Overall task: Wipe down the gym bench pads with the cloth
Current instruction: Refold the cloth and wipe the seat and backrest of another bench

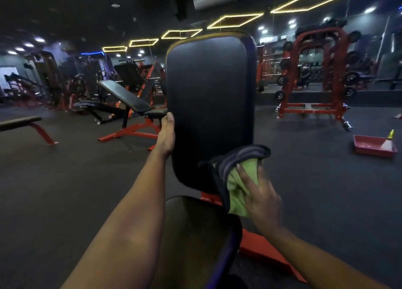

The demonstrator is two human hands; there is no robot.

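A black upright back pad of a gym bench stands right in front of me, with the black seat pad below it. My left hand grips the back pad's left edge, thumb on the front. My right hand presses a green and grey cloth against the lower right corner of the back pad. The cloth folds over the pad's edge, its grey side outward.
A red tray with a spray bottle sits on the dark floor at the right. A red weight rack stands behind. Other benches with red frames stand at the left. The bench's red base lies lower right.
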